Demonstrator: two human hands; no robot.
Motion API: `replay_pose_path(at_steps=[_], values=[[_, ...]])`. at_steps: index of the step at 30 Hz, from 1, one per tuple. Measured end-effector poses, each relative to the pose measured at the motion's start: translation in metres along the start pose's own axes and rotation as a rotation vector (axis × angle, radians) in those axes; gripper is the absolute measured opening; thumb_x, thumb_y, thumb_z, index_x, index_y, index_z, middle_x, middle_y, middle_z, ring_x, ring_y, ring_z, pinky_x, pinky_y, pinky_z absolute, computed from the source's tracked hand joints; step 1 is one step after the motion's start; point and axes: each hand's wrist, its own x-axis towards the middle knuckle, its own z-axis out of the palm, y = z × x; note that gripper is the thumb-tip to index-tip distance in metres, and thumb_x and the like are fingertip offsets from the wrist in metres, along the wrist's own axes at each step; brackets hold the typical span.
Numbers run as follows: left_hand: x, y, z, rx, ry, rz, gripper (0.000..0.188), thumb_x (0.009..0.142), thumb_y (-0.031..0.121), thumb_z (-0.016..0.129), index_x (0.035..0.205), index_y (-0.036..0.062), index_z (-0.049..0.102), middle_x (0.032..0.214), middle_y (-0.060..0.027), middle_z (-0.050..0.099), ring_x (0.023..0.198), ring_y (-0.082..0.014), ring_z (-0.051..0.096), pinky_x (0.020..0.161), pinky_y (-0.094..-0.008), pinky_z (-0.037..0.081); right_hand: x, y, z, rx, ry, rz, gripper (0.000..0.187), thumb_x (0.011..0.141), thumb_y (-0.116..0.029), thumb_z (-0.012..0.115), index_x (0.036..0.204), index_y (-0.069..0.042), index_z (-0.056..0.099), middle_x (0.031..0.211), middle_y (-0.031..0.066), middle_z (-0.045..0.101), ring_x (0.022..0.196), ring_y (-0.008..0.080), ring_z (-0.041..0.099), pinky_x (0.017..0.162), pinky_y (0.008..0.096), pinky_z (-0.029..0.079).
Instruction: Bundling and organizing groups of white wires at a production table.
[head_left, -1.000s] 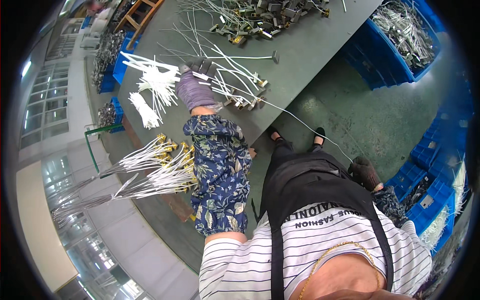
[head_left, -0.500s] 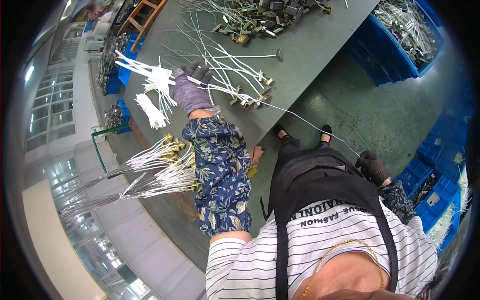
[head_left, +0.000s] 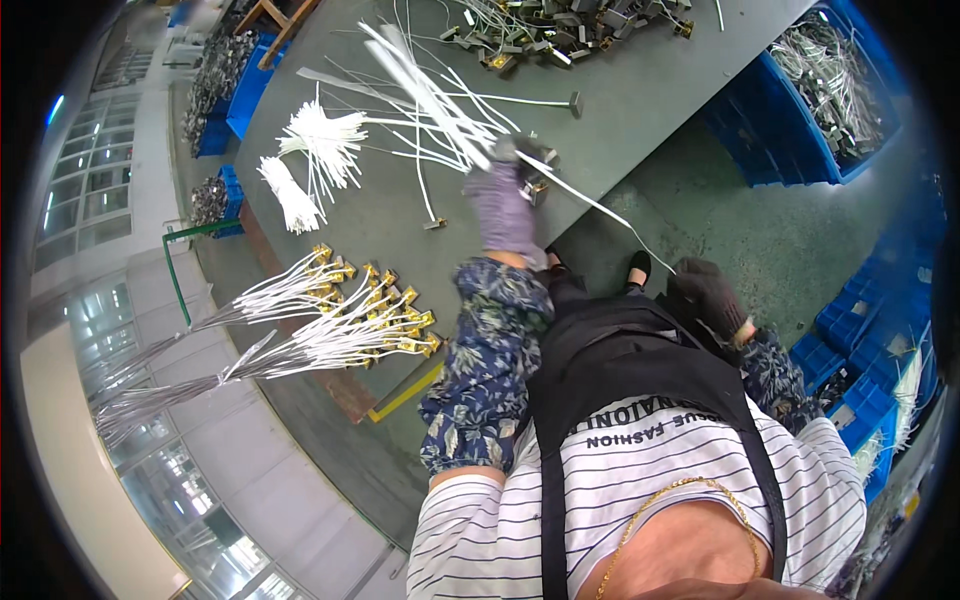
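Gripping a bunch of white wires [head_left: 430, 95] over the grey table [head_left: 640, 100], the gloved left hand [head_left: 505, 200] is closed around them. One wire [head_left: 610, 215] runs to the dark-gloved right hand [head_left: 708, 295], closed on its end beside blue bins [head_left: 800, 100].

I see the wire bundles [head_left: 330, 330] on the table [head_left: 640, 100], left of my left hand [head_left: 505, 205]; bins [head_left: 820, 90] sit right.

Gloved left hand [head_left: 505, 195] outstretched, right hand [head_left: 708, 292] low, both fisted.
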Motion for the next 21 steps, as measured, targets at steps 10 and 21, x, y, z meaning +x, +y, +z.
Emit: replay_pose_path(at_steps=[10, 21], values=[[0.088, 0.021, -0.1, 0.891, 0.236, 0.134, 0.034, 0.087, 0.031, 0.062, 0.08, -0.002, 0.062, 0.062, -0.0086, 0.063, 0.049, -0.0147, 0.057, 0.045, -0.0302, 0.045, 0.086, -0.135, 0.138, -0.126, -0.203, -0.072, 0.046, 0.076, -0.015, 0.067, 0.119, -0.007, 0.053, 0.119, 0.0166, 0.053, 0.091, 0.0271, 0.061, 0.073, 0.0361, 0.05], [0.071, 0.035, -0.124, 0.447, 0.256, 0.011, 0.035, 0.09, 0.037, 0.06, 0.084, 0.002, 0.061, 0.057, -0.0053, 0.059, 0.039, -0.0087, 0.046, 0.034, -0.0213, 0.032, 0.19, -0.142, 0.147, -1.121, 0.057, -0.452, 0.032, 0.081, -0.033, 0.06, 0.105, -0.012, 0.061, 0.112, 0.0144, 0.058, 0.099, 0.0341, 0.059, 0.082, 0.0427, 0.047]])
